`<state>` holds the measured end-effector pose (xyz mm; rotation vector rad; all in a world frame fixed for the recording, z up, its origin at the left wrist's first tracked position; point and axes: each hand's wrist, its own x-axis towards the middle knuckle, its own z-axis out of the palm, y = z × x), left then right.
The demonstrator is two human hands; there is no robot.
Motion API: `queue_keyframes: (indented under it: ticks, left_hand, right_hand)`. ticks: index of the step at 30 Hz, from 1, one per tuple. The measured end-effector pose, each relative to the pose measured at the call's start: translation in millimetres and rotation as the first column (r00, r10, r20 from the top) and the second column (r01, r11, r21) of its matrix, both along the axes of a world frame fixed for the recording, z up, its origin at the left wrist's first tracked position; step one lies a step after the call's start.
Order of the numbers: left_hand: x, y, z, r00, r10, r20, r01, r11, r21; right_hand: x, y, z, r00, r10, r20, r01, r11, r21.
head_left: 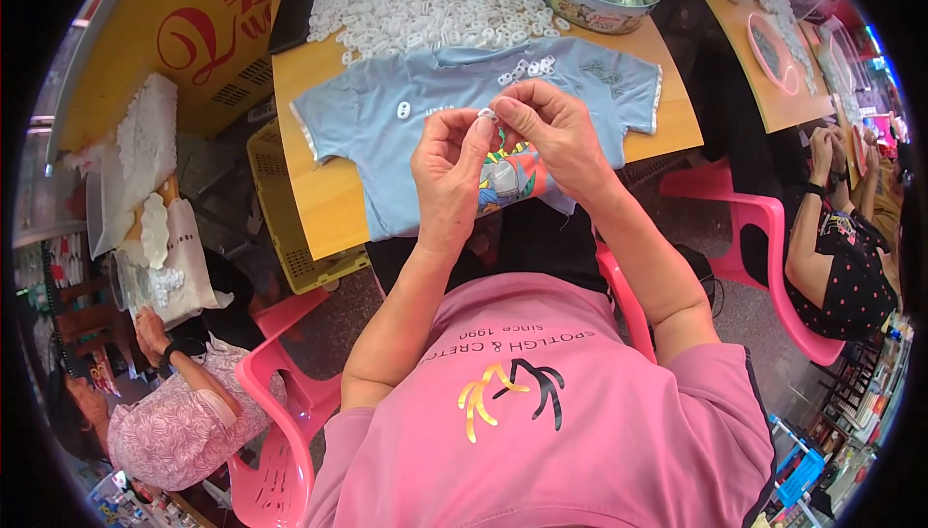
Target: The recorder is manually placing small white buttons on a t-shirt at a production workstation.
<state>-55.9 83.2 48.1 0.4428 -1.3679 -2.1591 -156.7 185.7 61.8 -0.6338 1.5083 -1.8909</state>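
1. Piece [487, 114], small, white: one, at the meeting fingertips, above the T-shirt; outline partly hidden.
2. Left hand [449, 180]: thumb and forefinger closed in a pinch on it.
3. Right hand [556, 142]: thumb and forefinger narrowed onto its right edge — whether a smaller part is also held, cannot tell.
4. Step, as judged: fine fitting by fingertip; next move seems to call for a steady left pinch and a small, exact right-hand push.
5. T-shirt [387, 175], light blue, printed: spread on table [309, 214]; loose pieces [527, 69] toward far right, lone piece [403, 111] far left.
6. Heap of white pieces [416, 1], far; round tin [599, 21], far right.
7. Hindrances: fingers masking the join; cloth folds — possible trap for drops.
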Motion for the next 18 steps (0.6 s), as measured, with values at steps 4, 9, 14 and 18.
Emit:
queue_keyframes:
  ticks: [4, 9, 14, 18]
  left_hand:
    - [1.3, -0.7, -0.1, 1.0, 0.018, 0.018, -0.017, 0.999, -0.052]
    - [3.6, -0.5, -1.0, 0.993, 0.064, 0.102, -0.044, 0.981, -0.188]
    - [4.3, 0.5, 1.1, 0.991, 0.067, 0.114, -0.044, 0.979, -0.197]
    - [2.9, -2.3, -5.2, 0.99, 0.09, 0.112, -0.052, 0.951, -0.304]
  right_hand:
    - [1.4, -1.5, 1.6, 0.999, -0.008, -0.042, 0.009, 1.0, 0.028]
    - [2.7, -0.9, 2.1, 0.98, -0.027, -0.196, 0.044, 0.995, 0.086]
    - [3.0, -1.3, 0.7, 0.982, -0.033, -0.183, 0.05, 0.994, 0.092]
    - [3.6, -5.5, -10.5, 0.989, -0.038, -0.145, 0.048, 0.997, 0.063]
